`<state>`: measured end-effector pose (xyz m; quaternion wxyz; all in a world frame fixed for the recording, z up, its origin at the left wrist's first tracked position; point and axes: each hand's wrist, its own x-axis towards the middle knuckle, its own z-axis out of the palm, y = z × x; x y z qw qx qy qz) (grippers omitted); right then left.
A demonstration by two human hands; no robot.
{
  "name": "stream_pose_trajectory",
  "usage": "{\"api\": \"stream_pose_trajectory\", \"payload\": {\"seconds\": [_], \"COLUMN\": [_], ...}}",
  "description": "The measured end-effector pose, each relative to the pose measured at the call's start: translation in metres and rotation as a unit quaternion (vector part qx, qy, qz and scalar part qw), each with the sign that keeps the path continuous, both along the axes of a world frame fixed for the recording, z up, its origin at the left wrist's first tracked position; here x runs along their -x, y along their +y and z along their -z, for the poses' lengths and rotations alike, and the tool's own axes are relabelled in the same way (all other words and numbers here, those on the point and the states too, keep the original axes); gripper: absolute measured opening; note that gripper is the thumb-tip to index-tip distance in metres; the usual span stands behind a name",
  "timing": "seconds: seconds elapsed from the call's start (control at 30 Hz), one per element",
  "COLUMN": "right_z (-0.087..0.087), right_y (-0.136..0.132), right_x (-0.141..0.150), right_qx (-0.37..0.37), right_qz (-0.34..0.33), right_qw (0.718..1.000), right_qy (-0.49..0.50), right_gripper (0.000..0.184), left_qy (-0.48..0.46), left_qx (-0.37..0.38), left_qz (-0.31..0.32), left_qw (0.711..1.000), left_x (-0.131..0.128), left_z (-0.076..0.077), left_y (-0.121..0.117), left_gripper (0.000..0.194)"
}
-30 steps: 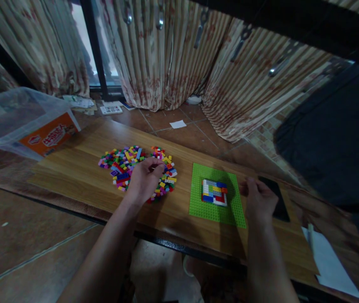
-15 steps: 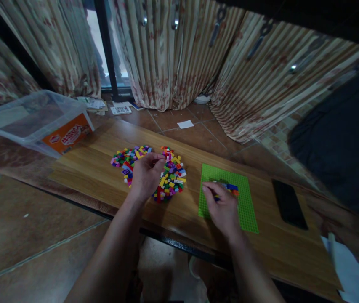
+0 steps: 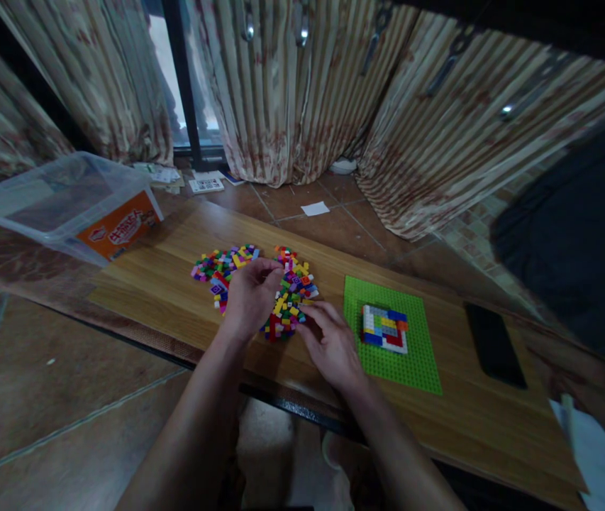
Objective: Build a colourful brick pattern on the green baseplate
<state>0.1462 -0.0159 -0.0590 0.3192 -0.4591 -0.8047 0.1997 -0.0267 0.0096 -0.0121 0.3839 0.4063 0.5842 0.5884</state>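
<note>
My left hand (image 3: 252, 297) hovers over the pile of small coloured toy bricks (image 3: 285, 306), thumb and fingers pinched together; what they hold, if anything, is too small to make out. At the right edge of the pile, my right hand (image 3: 331, 343) reaches in with thumb and fingers apart, the tips by the loose bricks. Right of it lies a green studded baseplate (image 3: 416, 362). A low, roughly square block of joined bricks (image 3: 386, 329) in white, blue, yellow, red and grey sits on the plate.
All this lies on a wooden board (image 3: 174, 273). A black phone (image 3: 494, 344) rests right of the baseplate. At the far left stands a clear plastic bin (image 3: 57, 206) with an orange label. Curtains (image 3: 281, 92) hang behind, and white paper (image 3: 600, 454) lies at the lower right.
My right hand has moved left from the baseplate to the brick pile, uncovering the joined block. My left hand has stayed pinched over the pile.
</note>
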Motion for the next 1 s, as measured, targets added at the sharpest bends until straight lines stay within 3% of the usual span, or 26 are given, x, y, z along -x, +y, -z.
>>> {"api": "stream_pose_trajectory", "payload": {"seconds": [0.77, 0.9, 1.0], "right_z": [-0.006, -0.019, -0.028], "right_y": [0.006, 0.006, 0.008], "right_x": [0.036, 0.024, -0.002], "right_qx": [-0.003, 0.002, 0.011], "right_qz": [0.08, 0.059, 0.064], "right_qw": [0.997, 0.998, 0.996], "right_qy": [-0.018, 0.024, 0.062], "right_gripper": [0.018, 0.015, 0.015], "left_qy": [-0.016, -0.02, -0.009], "left_qx": [0.009, 0.013, 0.013], "left_qz": [0.013, 0.012, 0.015], "left_qw": [1.0, 1.0, 1.0], "left_x": [0.004, 0.005, 0.007], "left_z": [-0.001, -0.004, -0.003], "left_y": [-0.001, -0.003, -0.003], "left_gripper": [0.016, 0.017, 0.015]}}
